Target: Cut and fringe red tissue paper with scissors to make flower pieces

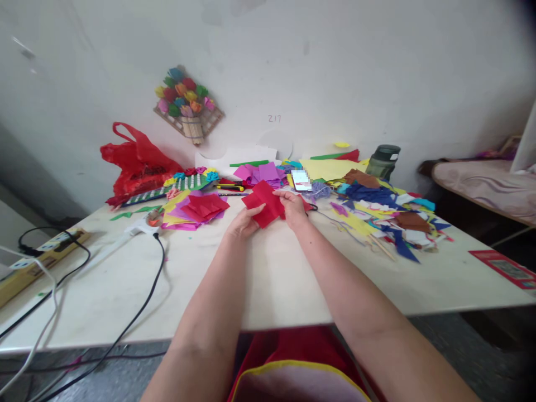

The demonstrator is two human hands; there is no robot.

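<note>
Pieces of red paper [264, 202] are held up between my two hands over the middle of the white table. My left hand [246, 220] pinches their lower left side, thumb on top. At the right edge, my right hand [293, 205] grips them between thumb and fingers. Whether they are one folded piece or a small stack, I cannot tell. Left of my hands lies a pile of red, purple and yellow paper [201, 207]. Just behind are a yellow utility knife [231, 187], purple paper sheets [266, 174] and a lit phone [300, 180].
A heap of coloured paper scraps [393, 215] spreads at the right, with a dark green bottle [383, 162] behind it. A red plastic bag [140, 156] stands back left. A glue gun [144, 224] with its black cord and a power strip [42, 257] lie at the left.
</note>
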